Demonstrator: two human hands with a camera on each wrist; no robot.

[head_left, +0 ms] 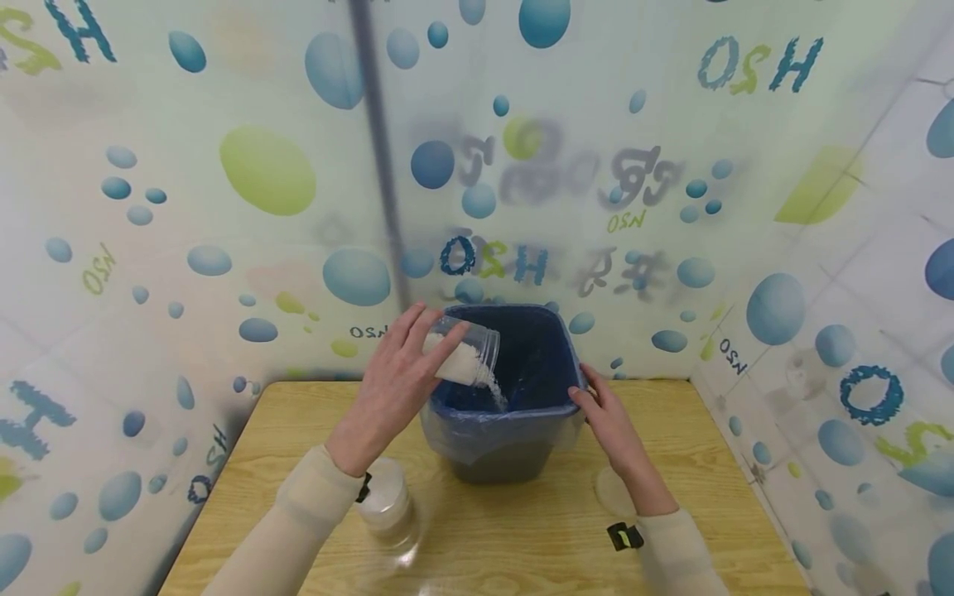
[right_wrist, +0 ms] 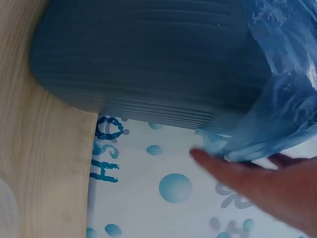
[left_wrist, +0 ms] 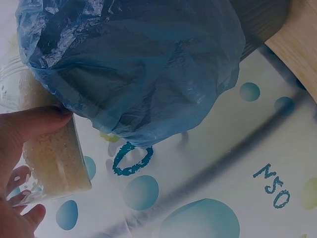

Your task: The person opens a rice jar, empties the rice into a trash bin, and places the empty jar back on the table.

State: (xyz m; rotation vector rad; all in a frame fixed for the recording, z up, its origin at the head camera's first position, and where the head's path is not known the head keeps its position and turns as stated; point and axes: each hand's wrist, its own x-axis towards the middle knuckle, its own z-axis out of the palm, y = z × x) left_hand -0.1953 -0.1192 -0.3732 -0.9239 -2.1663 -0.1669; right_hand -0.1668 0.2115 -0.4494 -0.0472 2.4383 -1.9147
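Observation:
My left hand (head_left: 398, 385) grips a clear jar (head_left: 488, 341), tilted over the mouth of a blue trash bin (head_left: 495, 463). White rice-like grains (head_left: 460, 362) fill part of the jar, and a stream of them spills from its mouth into the bin. In the left wrist view the thumb presses along the jar wall, with the grains (left_wrist: 57, 163) heaped toward the base. A thin bluish plastic liner (head_left: 477, 429) folds out over the bin's rim. At the bin's right side my right hand (head_left: 609, 420) holds the rim with its liner, thumb on the near side.
A clear jar-like container (head_left: 385, 501) with a whitish top stands on the wooden table (head_left: 298, 439) beneath my left forearm. A round clear lid (head_left: 613, 492) lies near my right wrist. A patterned curtain (head_left: 268, 240) rises behind the table.

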